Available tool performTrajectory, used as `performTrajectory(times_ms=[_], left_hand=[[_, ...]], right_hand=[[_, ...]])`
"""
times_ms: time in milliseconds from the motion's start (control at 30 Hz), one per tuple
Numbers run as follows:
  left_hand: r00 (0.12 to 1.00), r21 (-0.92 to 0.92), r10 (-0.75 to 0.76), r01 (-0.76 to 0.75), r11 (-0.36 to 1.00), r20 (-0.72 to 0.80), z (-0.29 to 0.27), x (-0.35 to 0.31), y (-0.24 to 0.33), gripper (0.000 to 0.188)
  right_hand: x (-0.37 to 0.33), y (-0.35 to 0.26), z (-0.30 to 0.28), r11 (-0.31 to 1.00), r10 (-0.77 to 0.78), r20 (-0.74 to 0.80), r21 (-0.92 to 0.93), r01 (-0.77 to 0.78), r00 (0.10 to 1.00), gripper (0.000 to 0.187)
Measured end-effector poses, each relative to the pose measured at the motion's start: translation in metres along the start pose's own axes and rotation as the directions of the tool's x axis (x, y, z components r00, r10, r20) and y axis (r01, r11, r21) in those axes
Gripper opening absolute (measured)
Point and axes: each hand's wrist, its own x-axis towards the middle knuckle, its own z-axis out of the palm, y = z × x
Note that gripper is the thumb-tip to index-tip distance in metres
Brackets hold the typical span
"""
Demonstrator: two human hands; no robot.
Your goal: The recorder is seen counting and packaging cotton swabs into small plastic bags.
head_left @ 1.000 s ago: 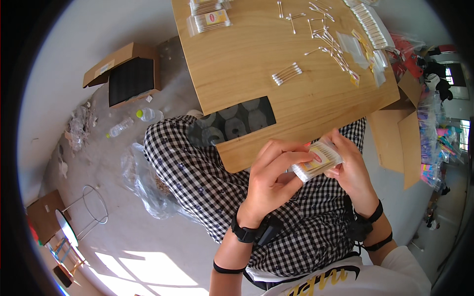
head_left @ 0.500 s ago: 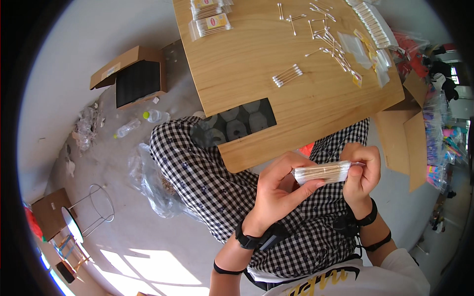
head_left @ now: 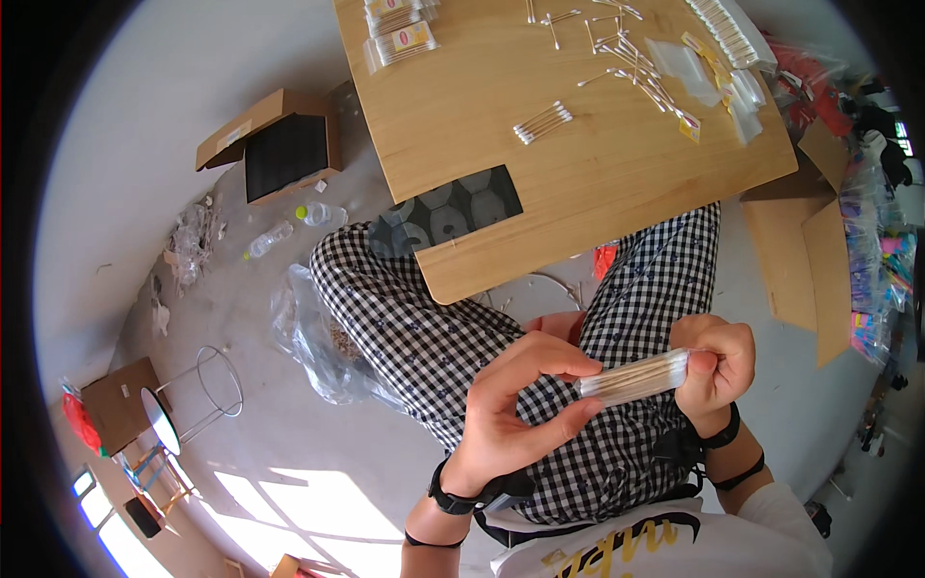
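A seated person in checked trousers (head_left: 395, 328) holds a slim pack of cotton swabs (head_left: 634, 378) above the lap with both bare hands, on the near side of a wooden desk (head_left: 462, 116). With twelve at the top of the view, the pack's long axis runs from between eight and nine o'clock to between two and three, the swabs lying along it. The left hand (head_left: 525, 400) grips the lower end, thumb and forefinger pinched across its opposite edges; from that hand the pack lies toward three o'clock. The right hand (head_left: 715, 364), fingers curled in and thumb pressed against the raised end, has the pack toward nine o'clock. Neither hand is nearer: each touches its own end, and the middle of the pack shows bare between them. On the desk, well apart from the pack, a neat row of loose swabs (head_left: 542, 123) lies between eleven and twelve o'clock, labelled packs (head_left: 402, 43) stand grouped near eleven, scattered swabs (head_left: 631, 60) spread at twelve, and clear bags (head_left: 744, 108) sit between twelve and one. An open carton (head_left: 792, 260) stands near two o'clock, beside the desk.
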Motion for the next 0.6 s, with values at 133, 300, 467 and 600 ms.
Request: performTrajectory(times_ms=[133,300,467,600], left_hand=[[0.998,0.07,0.006,-0.01,0.997,0.056,-0.002,-0.002,0.018,0.02],[0.987,0.182,0.025,-0.054,0.982,0.16,0.002,0.004,0.031,0.021],[0.976,0.243,0.089,-0.137,0.96,0.198,0.006,0.008,0.038,0.024],[0.962,0.355,0.14,-0.219,0.909,0.235,0.008,0.008,0.041,0.026]], right_hand=[[-0.003,-0.006,-0.001,0.996,-0.051,0.068,0.072,0.046,0.996,0.02],[-0.006,-0.006,-0.001,0.988,-0.034,0.17,0.156,0.007,0.985,0.018],[-0.003,-0.011,0.003,0.978,-0.043,0.254,0.209,-0.012,0.966,0.022],[0.001,-0.013,0.0,0.989,-0.086,0.349,0.146,0.037,0.933,0.028]])
